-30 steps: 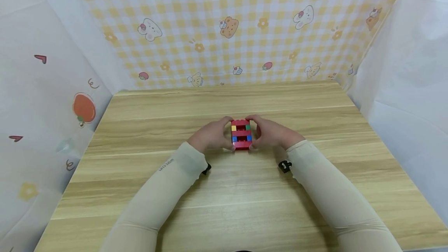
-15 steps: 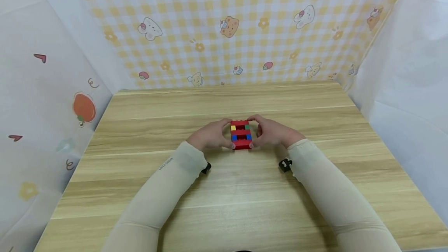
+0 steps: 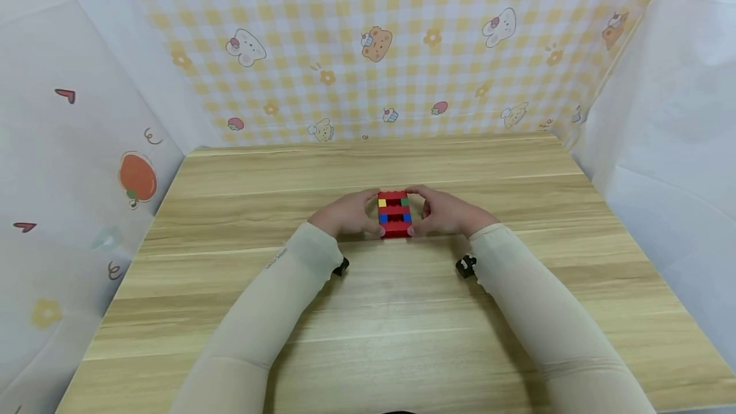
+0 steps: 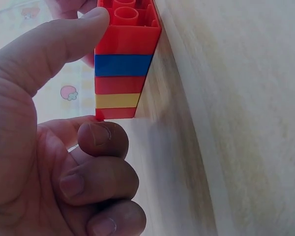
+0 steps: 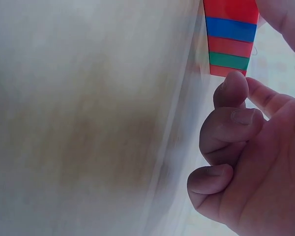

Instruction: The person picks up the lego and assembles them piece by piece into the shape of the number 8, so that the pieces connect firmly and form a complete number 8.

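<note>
A small structure of stacked toy building bricks point(image 3: 395, 211) lies on its side between the two hands in the head view. Red layers alternate with a blue layer and a yellow-and-green one, with gaps in the middle. My left hand point(image 3: 352, 213) pinches its left side, thumb at the near end and index finger at the far end. On the other side my right hand point(image 3: 445, 212) grips it the same way. Hollow tubes of the red end brick point(image 4: 130, 37) face the left wrist camera. The other fingers curl loosely below. Whether the bricks touch the table is unclear.
A wood-grain table point(image 3: 397, 324) spreads under both arms. Behind it hangs a yellow checked cloth point(image 3: 345, 50) with cartoon prints, and white sheets point(image 3: 678, 114) flank the sides. A black wrist camera point(image 3: 466, 266) shows under the right sleeve.
Both hands have shifted slightly away from the body over the last half second, carrying the brick structure with them. Their grip on it looks the same.
</note>
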Action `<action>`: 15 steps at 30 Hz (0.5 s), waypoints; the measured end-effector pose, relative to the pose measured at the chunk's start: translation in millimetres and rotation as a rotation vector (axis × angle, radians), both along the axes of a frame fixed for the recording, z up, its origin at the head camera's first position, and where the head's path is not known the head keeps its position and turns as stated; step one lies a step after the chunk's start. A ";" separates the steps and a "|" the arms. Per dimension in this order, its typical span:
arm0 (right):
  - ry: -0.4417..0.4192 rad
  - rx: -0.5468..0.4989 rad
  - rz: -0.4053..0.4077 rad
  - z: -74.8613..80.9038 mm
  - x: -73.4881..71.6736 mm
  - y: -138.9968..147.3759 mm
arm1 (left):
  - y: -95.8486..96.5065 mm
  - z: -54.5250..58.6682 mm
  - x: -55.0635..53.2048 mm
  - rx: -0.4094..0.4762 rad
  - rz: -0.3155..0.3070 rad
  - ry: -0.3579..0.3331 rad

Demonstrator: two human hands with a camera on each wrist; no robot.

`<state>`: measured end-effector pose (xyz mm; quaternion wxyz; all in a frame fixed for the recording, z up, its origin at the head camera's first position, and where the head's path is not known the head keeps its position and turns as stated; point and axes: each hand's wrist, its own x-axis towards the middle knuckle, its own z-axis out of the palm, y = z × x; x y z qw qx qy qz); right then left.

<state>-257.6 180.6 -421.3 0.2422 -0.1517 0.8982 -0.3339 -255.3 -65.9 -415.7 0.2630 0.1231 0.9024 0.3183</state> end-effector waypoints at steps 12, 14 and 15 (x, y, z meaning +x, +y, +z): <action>0.002 0.018 0.000 4.6 1.4 2.7 | -4.1 1.4 -3.5 -0.012 -0.028 0.005; 0.027 0.031 0.004 6.5 3.6 4.9 | -8.7 1.5 -2.0 0.002 -0.016 0.013; 0.043 0.036 0.007 7.3 4.7 6.4 | -11.6 1.2 -1.0 0.009 -0.003 0.021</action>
